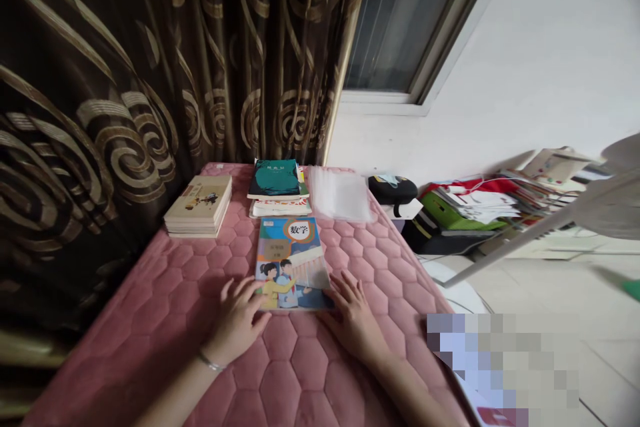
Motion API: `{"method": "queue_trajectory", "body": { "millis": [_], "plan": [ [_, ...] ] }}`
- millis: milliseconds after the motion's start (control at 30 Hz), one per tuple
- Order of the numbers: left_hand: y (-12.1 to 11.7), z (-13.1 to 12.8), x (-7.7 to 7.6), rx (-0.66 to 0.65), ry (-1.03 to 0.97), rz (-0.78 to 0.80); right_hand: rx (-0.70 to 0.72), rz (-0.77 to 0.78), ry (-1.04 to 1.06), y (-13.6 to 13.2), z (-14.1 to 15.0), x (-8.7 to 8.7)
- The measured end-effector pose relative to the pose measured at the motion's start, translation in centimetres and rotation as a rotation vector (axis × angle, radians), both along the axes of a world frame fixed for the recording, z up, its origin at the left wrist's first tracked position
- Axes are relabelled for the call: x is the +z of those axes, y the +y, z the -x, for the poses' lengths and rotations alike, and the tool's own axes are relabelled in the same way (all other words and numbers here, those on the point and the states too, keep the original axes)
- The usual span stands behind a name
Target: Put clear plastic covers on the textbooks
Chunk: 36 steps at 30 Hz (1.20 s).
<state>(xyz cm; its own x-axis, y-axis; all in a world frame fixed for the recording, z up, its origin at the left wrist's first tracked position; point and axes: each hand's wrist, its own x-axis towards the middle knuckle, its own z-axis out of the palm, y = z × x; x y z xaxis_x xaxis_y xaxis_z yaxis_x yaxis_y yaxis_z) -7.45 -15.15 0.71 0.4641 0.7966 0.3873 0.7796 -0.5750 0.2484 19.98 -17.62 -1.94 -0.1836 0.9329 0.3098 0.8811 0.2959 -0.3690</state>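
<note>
A maths textbook (295, 267) with a blue illustrated cover lies flat on the pink quilted surface (285, 367), its cover facing up. My left hand (243, 317) touches its lower left edge, fingers spread. At the lower right edge of the book rests my right hand (353, 313), its fingers apart too. Neither hand is wrapped around anything. Just beyond the textbook sits a stack of books topped by a dark green one (274, 178). A pile of beige books (199, 205) stands to the left, and clear plastic sleeves (343, 193) lie to the right.
Dark patterned curtains (165, 67) hang along the left and back. Right of the quilted surface are a black case (393, 189), a green bag (453, 213) with papers, and stacked books. A grey stand (520, 233) slants across the right side above the tiled floor.
</note>
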Motion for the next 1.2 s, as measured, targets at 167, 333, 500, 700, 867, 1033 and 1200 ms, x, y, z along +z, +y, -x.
{"method": "queue_trajectory", "body": {
  "millis": [167,333,500,700,867,1033,1200],
  "plan": [
    [0.0,-4.4,-0.1,-0.059,-0.007,0.056,0.026,0.019,-0.040,0.5,4.3,1.1],
    [0.2,-5.4,-0.5,-0.026,-0.015,0.067,0.024,0.023,-0.022,1.0,5.5,1.1],
    [0.3,-3.1,-0.5,-0.008,-0.033,0.064,0.050,0.047,0.015,0.9,3.3,0.6],
    [1.0,1.2,-0.5,0.021,-0.059,0.065,0.105,0.052,0.124,0.5,-1.5,0.4],
    [1.3,2.5,-0.6,-0.015,-0.041,0.071,0.134,0.058,0.171,0.5,-2.9,0.2],
    [1.1,2.3,-0.6,-0.011,-0.030,0.061,0.124,0.072,0.183,0.6,-2.5,0.3],
    [0.9,2.2,0.0,-0.004,-0.043,0.058,0.109,0.086,0.165,0.2,-2.2,1.2]
  ]
}}
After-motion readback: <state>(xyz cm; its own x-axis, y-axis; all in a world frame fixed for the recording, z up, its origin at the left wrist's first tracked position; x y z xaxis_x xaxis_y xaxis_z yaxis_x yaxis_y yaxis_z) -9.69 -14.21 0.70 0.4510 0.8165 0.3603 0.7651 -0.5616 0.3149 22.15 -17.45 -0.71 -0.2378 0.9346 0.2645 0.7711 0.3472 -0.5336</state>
